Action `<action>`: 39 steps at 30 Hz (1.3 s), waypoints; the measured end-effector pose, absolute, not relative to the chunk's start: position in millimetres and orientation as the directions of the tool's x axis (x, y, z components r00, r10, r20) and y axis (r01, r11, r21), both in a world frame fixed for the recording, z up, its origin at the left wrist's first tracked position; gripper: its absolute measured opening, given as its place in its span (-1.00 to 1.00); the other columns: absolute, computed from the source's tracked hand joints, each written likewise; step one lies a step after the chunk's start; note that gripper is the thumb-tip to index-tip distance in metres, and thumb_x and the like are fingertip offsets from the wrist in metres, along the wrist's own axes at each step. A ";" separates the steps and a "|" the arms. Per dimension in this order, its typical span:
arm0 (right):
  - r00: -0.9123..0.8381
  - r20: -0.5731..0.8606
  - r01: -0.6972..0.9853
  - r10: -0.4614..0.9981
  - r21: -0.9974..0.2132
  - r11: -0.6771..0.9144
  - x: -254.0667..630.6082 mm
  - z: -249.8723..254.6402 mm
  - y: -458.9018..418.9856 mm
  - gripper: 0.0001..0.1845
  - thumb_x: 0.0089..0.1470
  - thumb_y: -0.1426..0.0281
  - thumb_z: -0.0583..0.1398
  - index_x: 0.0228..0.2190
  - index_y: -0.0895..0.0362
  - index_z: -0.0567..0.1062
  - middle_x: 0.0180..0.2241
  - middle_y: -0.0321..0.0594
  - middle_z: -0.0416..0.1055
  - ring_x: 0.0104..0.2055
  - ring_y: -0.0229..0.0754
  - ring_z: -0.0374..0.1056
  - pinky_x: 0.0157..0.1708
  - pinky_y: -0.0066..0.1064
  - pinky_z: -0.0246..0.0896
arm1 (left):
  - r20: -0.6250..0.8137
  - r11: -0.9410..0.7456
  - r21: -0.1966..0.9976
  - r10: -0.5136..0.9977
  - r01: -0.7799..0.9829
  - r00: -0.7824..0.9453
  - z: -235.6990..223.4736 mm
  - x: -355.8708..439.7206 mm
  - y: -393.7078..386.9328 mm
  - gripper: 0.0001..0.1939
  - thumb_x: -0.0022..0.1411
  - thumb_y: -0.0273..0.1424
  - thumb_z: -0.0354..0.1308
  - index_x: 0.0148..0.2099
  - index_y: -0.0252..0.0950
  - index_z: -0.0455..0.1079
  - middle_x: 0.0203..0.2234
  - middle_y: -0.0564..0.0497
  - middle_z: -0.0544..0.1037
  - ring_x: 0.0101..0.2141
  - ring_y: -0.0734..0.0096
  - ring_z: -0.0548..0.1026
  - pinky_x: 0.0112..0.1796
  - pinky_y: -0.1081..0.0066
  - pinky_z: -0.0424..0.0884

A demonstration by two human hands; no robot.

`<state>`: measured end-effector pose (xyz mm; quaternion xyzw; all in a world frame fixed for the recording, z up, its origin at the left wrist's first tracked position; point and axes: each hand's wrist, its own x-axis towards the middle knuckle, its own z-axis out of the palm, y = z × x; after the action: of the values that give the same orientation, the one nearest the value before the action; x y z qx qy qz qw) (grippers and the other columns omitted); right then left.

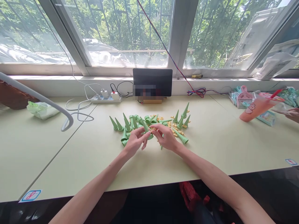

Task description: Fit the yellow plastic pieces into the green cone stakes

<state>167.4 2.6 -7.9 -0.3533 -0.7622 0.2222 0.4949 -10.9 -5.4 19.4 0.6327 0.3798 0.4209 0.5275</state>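
My left hand (134, 140) is closed around a green plastic cone-shaped watering spike (144, 125), held tip up just above the table. At the spike's side, my right hand (167, 137) pinches a small yellow valve piece (153, 128), mostly covered by the fingertips. Several loose green spikes (127, 123) stand or lie to the left and behind my hands. On the right, more spikes (179, 123) stand upright with yellow bits beside or on them, and one spike (181, 137) lies on its side. Small yellow pieces (174, 127) are scattered among them.
A dark screen (152, 82) stands at the back by the window, with a power strip (106, 99) and cables to its left. A white curved bar (35, 91) crosses the left. At right are an orange drink cup (259, 107), bagged pink clips (245, 95) and another person's hand (293, 114).
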 end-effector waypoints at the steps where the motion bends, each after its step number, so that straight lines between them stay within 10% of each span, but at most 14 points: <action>1: -0.262 0.606 0.316 0.751 -0.681 0.660 167.6 -8.2 3.1 -0.76 0.30 0.31 0.08 -0.10 0.11 0.47 -0.31 -0.16 0.46 -0.47 -0.26 0.28 -0.44 -0.42 0.24 | 0.128 -0.148 0.989 0.925 0.030 0.358 19.1 -11.1 -5.2 -0.73 0.25 -0.18 0.21 -0.19 -0.30 0.46 -0.65 0.16 0.35 -0.75 0.65 0.22 -0.63 0.48 0.25; 28: -0.283 0.530 0.446 0.799 -0.665 0.599 167.2 -12.1 6.6 -0.60 0.34 0.27 -0.02 -0.55 0.08 0.11 -0.59 -0.37 0.10 -0.55 -0.30 0.00 -0.50 -0.44 -0.07 | 0.147 -0.232 0.958 0.904 0.170 0.402 10.3 -10.8 -5.5 -0.73 0.28 -0.19 0.16 -0.30 -0.27 0.26 -0.72 0.23 0.16 -0.74 0.59 0.23 -0.70 0.54 0.17; 39: -0.313 0.435 0.481 0.844 -0.694 0.536 167.5 -11.6 5.4 -0.56 0.36 0.24 -0.10 -0.56 0.09 0.06 -0.62 -0.38 0.09 -0.58 -0.32 -0.02 -0.52 -0.42 -0.13 | 0.436 -0.582 0.729 0.800 0.361 0.412 -6.4 -11.3 0.5 -0.90 0.33 -0.35 0.10 -0.22 -0.27 0.36 -0.38 0.04 0.37 -0.59 0.61 0.27 -0.57 0.50 0.33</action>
<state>167.5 5.4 -11.6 -0.4257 -0.7783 0.2251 0.4029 -11.3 0.5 -6.4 0.7942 0.3655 0.4004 0.2744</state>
